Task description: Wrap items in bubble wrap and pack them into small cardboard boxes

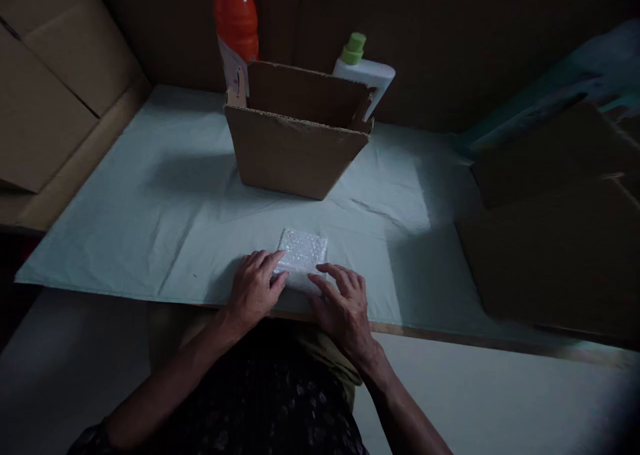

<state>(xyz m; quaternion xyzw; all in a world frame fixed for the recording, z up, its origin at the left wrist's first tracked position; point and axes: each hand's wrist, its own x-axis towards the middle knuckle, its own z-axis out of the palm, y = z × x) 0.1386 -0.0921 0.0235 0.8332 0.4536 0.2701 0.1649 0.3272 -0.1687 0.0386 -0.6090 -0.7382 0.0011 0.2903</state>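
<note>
A small square packet in clear bubble wrap point(303, 248) lies near the front edge of the cloth-covered table. What is inside the wrap cannot be made out. At its left side, my left hand point(254, 283) grips the near left corner with thumb and index finger. My right hand point(345, 298) holds the right and near edge, its fingertips on the wrap and its thumb partly hidden. Beyond the packet stands an open-topped cardboard box point(295, 155), whose inside floor is out of sight.
Behind the box are an orange bottle point(237, 18) and a white bottle with a green cap point(367, 75). Cardboard pieces point(555, 261) stand at the right, with more cardboard point(55, 88) on the left. A pale cloth point(185, 208) covers the table.
</note>
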